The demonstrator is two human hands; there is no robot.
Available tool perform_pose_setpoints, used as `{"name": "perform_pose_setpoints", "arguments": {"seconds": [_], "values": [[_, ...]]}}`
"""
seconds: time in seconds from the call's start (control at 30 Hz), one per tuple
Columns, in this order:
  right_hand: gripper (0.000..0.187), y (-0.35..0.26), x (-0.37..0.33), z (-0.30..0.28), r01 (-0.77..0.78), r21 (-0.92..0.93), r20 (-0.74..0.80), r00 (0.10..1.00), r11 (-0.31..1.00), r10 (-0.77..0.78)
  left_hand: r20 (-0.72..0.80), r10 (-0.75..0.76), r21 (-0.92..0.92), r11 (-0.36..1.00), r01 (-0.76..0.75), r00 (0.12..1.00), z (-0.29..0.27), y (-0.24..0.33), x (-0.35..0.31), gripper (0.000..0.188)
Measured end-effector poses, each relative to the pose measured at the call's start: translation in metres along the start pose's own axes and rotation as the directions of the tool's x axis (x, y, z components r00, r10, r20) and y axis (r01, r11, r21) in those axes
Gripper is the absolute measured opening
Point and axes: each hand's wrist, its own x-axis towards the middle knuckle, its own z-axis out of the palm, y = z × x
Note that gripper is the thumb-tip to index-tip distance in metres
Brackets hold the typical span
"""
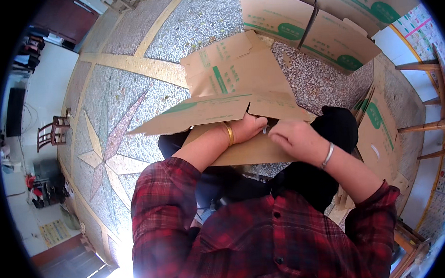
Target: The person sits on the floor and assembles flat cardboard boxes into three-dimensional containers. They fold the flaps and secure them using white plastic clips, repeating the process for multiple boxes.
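Observation:
A partly folded brown cardboard box point(234, 74) with green print lies across my lap, its panels spread away from me. My left hand point(247, 128), with a gold bangle, reaches in under a raised flap point(206, 109) and rests on the near panel point(248, 155). Its fingers are curled in beside a small pale piece point(266, 130), too small to name. To the right, my right hand point(294, 138), with a silver bangle, is closed at the same panel, its fingertips pointing down and partly hidden. What its fingers grip, if anything, does not show.
Several brown cartons point(297, 21) stand at the far right. Flattened cardboard sheets point(378, 132) lean beside my right leg, near a wooden chair point(429, 100). A small wooden chair point(53, 132) stands at the left on the patterned stone floor point(126, 93).

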Motion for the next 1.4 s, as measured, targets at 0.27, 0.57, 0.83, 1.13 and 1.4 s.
{"name": "perform_pose_setpoints", "arguments": {"seconds": [0.27,0.57,0.83,1.13,1.4], "values": [[0.024,0.008,-0.014,0.026,-0.076,-0.365,0.339,0.917,0.928,0.209,-0.023,0.026,-0.051,0.998,-0.027,0.999,0.041,0.013,-0.023,0.014],[0.017,0.022,-0.023,0.027,0.07,-0.591,0.045,0.998,0.804,-0.054,-0.062,0.08,0.008,0.997,-0.08,0.995,0.018,0.013,0.002,0.013],[0.015,0.055,-0.02,0.059,-0.086,-0.46,-0.055,0.996,0.884,0.068,-0.027,0.065,-0.008,0.998,-0.065,0.998,0.032,0.008,0.001,0.013],[0.017,0.076,-0.004,0.053,-0.081,-0.384,0.237,0.954,0.92,0.184,0.009,-0.042,-0.089,0.995,0.042,0.999,0.04,0.006,-0.003,0.014],[0.018,0.087,0.0,0.06,-0.005,-0.372,0.297,0.947,0.928,0.124,0.076,-0.113,-0.21,0.97,0.126,0.991,0.047,0.001,-0.004,0.013]]}}
